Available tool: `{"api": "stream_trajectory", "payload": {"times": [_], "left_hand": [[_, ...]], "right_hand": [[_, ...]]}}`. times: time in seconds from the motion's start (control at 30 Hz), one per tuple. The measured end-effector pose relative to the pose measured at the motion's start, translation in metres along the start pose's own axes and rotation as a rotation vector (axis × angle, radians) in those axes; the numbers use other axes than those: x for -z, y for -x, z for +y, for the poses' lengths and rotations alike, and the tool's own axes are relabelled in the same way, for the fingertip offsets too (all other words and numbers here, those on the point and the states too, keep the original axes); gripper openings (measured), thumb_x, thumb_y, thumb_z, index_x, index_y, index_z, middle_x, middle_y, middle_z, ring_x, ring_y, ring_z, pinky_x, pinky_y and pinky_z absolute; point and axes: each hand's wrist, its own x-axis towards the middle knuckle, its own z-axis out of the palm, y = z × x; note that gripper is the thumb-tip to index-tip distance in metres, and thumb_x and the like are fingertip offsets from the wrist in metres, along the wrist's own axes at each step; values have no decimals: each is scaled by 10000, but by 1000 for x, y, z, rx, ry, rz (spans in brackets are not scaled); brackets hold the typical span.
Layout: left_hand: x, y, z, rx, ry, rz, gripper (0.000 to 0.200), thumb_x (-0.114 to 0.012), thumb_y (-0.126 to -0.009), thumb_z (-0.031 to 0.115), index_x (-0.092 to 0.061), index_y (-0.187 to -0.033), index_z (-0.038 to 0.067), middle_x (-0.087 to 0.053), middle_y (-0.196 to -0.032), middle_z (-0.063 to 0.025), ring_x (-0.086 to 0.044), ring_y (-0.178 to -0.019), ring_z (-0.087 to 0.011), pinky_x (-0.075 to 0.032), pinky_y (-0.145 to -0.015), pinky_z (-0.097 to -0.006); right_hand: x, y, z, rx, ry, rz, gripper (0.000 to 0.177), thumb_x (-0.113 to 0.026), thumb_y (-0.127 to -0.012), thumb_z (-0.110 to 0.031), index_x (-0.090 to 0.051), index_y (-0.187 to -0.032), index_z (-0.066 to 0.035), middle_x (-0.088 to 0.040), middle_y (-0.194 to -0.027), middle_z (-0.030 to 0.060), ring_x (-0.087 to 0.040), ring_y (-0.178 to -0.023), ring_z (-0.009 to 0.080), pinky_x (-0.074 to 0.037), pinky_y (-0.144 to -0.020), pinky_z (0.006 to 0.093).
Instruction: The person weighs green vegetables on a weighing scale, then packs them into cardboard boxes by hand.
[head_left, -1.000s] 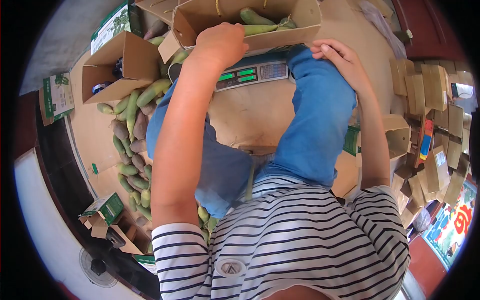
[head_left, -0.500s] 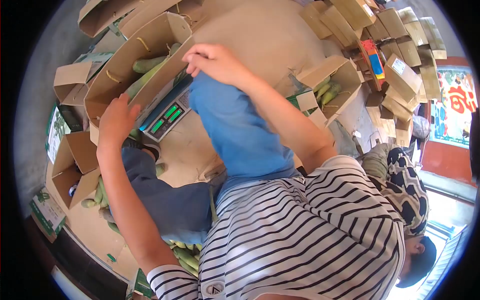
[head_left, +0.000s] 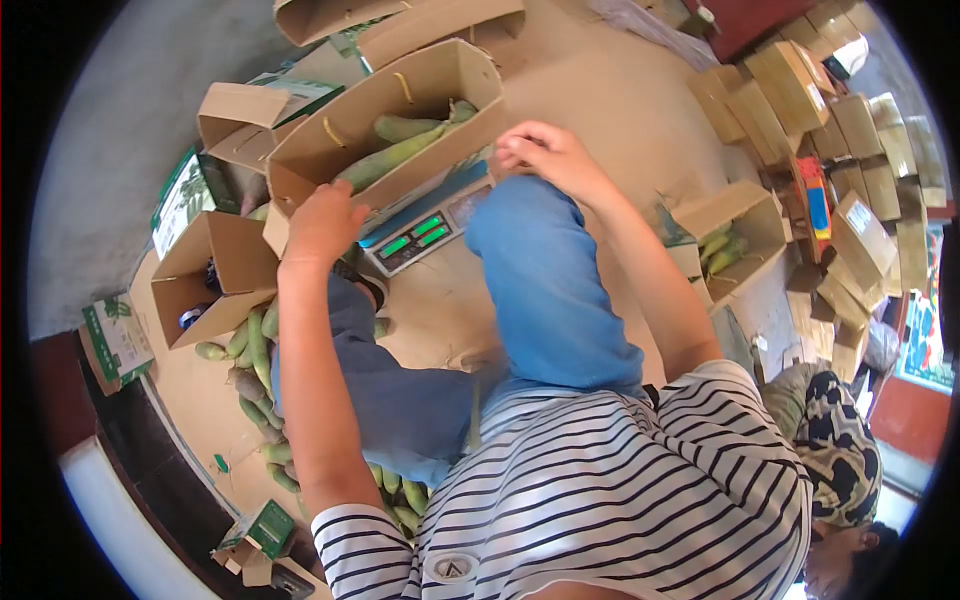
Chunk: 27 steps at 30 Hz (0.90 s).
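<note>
A long cardboard box (head_left: 330, 150) holding green mangoes (head_left: 400, 140) rests on a digital scale (head_left: 415, 238) with green digits. My left hand (head_left: 322, 222) grips the box's near left end. My right hand (head_left: 545, 152) holds the box's near right edge, above my blue-trousered knee (head_left: 520, 250).
Loose green mangoes (head_left: 255, 350) lie on cardboard by my left leg, next to an open empty box (head_left: 215, 275). Another box with mangoes (head_left: 735, 235) stands to the right, and several folded cartons (head_left: 850, 150) are stacked beyond it. Another person (head_left: 835, 450) crouches at lower right.
The view swung from left to right and back. My left hand moved from the box's top onto its near left end. My right hand stayed at the box's right edge.
</note>
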Motion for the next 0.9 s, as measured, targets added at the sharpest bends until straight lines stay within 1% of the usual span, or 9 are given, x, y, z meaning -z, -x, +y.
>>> {"api": "stream_trajectory", "payload": {"times": [0.13,0.23,0.33,0.43,0.53,0.63,0.7,0.83,0.9], "left_hand": [[-1,11,-7,31,-23,73,311,-601,-803,236,-536,-1010,14,-580,-933,-217,-561,-929,-380,-456,-787,-450],[0,4,-25,52,-64,203,313,-612,-803,256,-534,-992,20,-576,-950,-213,-595,-873,-373,-494,-737,-451],[7,-7,-68,207,-77,298,304,-593,-813,257,-544,-994,18,-588,-961,-224,-584,-884,-388,-473,-746,-467],[5,-24,-109,326,-45,340,317,-605,-803,288,-563,-955,13,-600,-955,-227,-591,-889,-380,-475,-749,-468],[-23,-36,-135,443,45,371,360,-625,-789,338,-577,-924,8,-615,-925,-222,-596,-894,-374,-477,-751,-467],[-36,-47,-147,552,111,370,422,-645,-768,400,-584,-911,7,-629,-890,-213,-595,-893,-383,-476,-747,-466],[-42,-57,-160,549,122,355,429,-654,-752,415,-598,-819,-5,-624,-869,-223,-601,-857,-382,-476,-734,-461],[-67,-73,-192,483,171,232,427,-597,-787,411,-622,-857,-9,-615,-864,-255,-585,-883,-406,-454,-768,-467],[-84,-87,-215,374,81,265,377,-574,-797,364,-637,-857,-3,-623,-870,-240,-597,-875,-391,-459,-746,-460]], "right_hand": [[10,4,15,-147,92,50,267,-498,-919,-251,-584,-1013,-17,-636,-921,89,-609,-835,135,-492,-735,277],[11,-1,25,-301,156,-41,309,-488,-923,-302,-578,-1049,-34,-620,-982,73,-606,-870,140,-482,-759,268],[6,-20,30,-362,108,-80,349,-502,-912,-349,-573,-1039,-31,-619,-974,94,-613,-824,149,-489,-733,264],[-14,-41,31,-525,-37,-69,481,-533,-874,-447,-531,-1084,-14,-615,-949,112,-615,-773,155,-500,-685,260],[-30,-70,42,-776,-298,-70,797,-591,-782,-567,-289,-1329,-71,-614,-881,137,-615,-713,167,-509,-623,267],[-36,-95,54,-766,-346,-64,707,-556,-789,-596,-421,-1156,-7,-612,-803,113,-598,-629,147,-482,-525,241],[-46,-102,60,-793,-336,60,599,-552,-810,-550,-464,-1092,-28,-592,-725,92,-558,-551,133,-439,-453,230],[-53,-125,79,-862,-408,132,285,-486,-851,-335,-517,-918,-60,-556,-672,62,-498,-494,111,-397,-404,235],[-55,-120,85,-759,-353,168,231,-451,-861,-279,-510,-886,-57,-551,-660,61,-491,-482,109,-392,-398,232]]}}
